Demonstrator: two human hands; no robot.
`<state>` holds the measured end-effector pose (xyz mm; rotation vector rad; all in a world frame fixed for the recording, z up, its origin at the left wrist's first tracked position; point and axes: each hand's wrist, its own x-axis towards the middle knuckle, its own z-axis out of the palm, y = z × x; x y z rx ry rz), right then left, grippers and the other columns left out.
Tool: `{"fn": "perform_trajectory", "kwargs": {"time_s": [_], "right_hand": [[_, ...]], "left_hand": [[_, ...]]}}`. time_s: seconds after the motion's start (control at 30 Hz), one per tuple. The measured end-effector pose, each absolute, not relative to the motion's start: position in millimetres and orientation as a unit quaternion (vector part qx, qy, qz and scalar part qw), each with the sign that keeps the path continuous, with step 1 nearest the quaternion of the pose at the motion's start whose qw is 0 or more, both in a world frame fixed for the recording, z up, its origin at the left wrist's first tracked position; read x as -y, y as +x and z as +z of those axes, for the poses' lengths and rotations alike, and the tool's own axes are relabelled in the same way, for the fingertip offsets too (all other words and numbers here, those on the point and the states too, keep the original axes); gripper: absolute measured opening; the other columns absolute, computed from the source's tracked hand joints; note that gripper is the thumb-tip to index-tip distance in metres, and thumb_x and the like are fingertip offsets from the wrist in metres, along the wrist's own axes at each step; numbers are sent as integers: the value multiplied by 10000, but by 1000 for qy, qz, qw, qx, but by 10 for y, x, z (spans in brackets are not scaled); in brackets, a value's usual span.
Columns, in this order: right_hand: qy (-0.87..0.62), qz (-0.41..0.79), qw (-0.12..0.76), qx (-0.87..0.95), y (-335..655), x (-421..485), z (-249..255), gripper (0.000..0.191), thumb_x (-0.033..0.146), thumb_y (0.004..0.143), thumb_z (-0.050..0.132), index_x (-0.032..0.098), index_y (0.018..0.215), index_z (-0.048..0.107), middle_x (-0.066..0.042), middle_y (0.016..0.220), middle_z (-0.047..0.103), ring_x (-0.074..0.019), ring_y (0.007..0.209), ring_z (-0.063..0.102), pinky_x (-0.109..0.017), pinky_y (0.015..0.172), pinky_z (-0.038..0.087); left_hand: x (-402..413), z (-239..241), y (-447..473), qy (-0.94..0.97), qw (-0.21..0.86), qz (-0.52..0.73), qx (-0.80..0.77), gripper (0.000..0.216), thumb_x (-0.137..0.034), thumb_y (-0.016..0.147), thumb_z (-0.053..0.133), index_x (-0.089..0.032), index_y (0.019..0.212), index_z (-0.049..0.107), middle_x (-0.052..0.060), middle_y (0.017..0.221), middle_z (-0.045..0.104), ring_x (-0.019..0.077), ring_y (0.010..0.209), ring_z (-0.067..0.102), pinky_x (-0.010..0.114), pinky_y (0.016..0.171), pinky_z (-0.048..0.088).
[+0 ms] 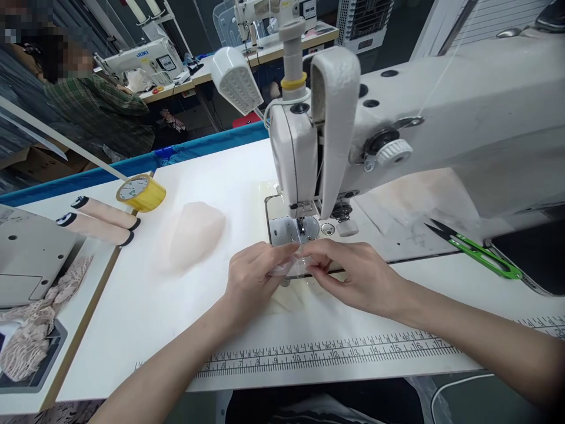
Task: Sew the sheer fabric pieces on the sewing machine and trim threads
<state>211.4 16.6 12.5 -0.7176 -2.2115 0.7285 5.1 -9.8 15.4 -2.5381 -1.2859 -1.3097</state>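
Left hand [253, 277] and right hand [353, 277] meet just in front of the sewing machine [397, 118] needle plate [282, 231]. Both pinch one small sheer fabric piece [292, 268]: left grip clamped on its left edge, right grip clamped on its right edge, fingertips nearly touching. The piece sits low over the white surface [154, 306], just in front of the presser foot [302, 225], not under it.

Left of the machine: a pale molded fabric cup [192, 232] lying flat, then a yellow tape roll [141, 192] and two pink tubes [103, 213] further left. Lace trim [30, 335] is on a lower stand, far left of the machine. Green thread snips [481, 253] lie on the machine bed, right of the needle. A printed ruler strip [331, 352] runs along the surface edge, in front of the machine. Another person [97, 106] sits behind the machine, far left.
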Motion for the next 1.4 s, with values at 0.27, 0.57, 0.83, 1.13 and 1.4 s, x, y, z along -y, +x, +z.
{"fn": "perform_trajectory", "kwargs": {"time_s": [0.27, 0.57, 0.83, 1.13, 1.4], "right_hand": [[-275, 279, 347, 852, 2109, -168, 120, 278, 88, 874, 492, 227, 1110, 545, 30, 787, 639, -107, 644, 594, -232, 609, 507], [-228, 249, 390, 856, 2108, -180, 128, 215, 110, 914, 509, 198, 1094, 588, 22, 765, 656, -96, 623, 598, -214, 575, 501], [-200, 186, 402, 874, 2130, -207, 142, 107, 168, 972, 544, 178, 1061, 601, 39, 737, 670, -63, 590, 595, -179, 565, 468], [-74, -130, 404, 902, 2242, -226, 202, 165, 95, 875, 623, 201, 991, 676, 15, 691, 680, -111, 605, 596, -257, 491, 414], [-12, -187, 408, 893, 2249, -190, 331, 106, 72, 794, 709, 170, 755, 720, 2, 601, 628, -120, 601, 575, -264, 452, 399]], "left_hand": [[86, 174, 49, -824, 75, -416, 378, 87, -127, 886, 640, -192, 842, 601, -78, 524, 465, 69, 467, 402, 211, 466, 322], [97, 193, 62, -839, 93, -413, 342, 67, -135, 886, 646, -173, 859, 598, -72, 545, 480, 76, 485, 385, 223, 477, 337], [103, 186, 48, -854, 105, -387, 332, 57, -135, 915, 596, -161, 864, 602, -55, 545, 467, 93, 497, 399, 246, 479, 316], [180, 208, 123, -830, 23, -417, 370, 70, -223, 935, 577, -162, 967, 587, -63, 579, 572, 59, 461, 466, 182, 463, 390], [230, 218, 132, -836, -56, -421, 348, 56, -160, 925, 575, -169, 910, 628, -28, 635, 656, 74, 532, 568, 200, 548, 451]]}}
